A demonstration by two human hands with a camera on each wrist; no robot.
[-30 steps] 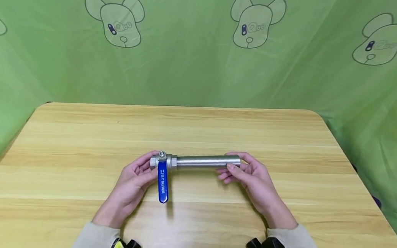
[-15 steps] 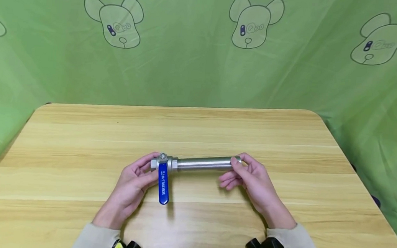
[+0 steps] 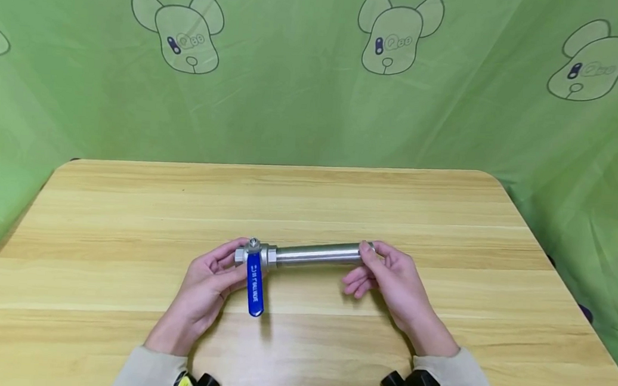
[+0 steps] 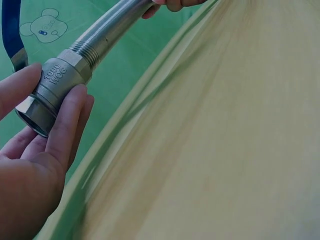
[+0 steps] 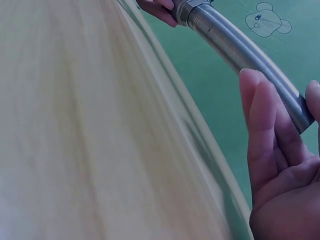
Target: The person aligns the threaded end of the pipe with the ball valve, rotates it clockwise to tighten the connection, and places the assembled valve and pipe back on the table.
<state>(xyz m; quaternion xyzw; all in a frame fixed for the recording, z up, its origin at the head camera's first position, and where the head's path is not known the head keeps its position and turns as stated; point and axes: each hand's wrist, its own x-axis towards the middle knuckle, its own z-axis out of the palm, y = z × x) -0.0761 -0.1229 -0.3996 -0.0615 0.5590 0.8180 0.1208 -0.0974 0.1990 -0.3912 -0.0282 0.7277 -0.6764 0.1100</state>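
Observation:
A steel ball valve (image 4: 57, 80) with a blue lever handle (image 3: 255, 285) is joined to a straight steel pipe (image 3: 318, 253); thread shows at the joint in the left wrist view. My left hand (image 3: 202, 293) grips the valve body between thumb and fingers, and the lever points toward me. At the pipe's far right end my right hand (image 3: 396, 289) pinches it, thumb on top and fingers behind. Its lower fingers hang bent below the pipe. The valve's open threaded end faces left. Valve and pipe are held above the table, and a shadow of the lever lies below.
The wooden table (image 3: 308, 199) spreads under both hands, with rounded far corners. A green curtain (image 3: 294, 96) printed with bear heads hangs behind and at the sides. Black wrist cameras (image 3: 408, 385) sit at both grey sleeves (image 3: 151, 373).
My right thumb has shifted along the pipe to its end and turned over the top. The left hand and valve have stayed nearly still.

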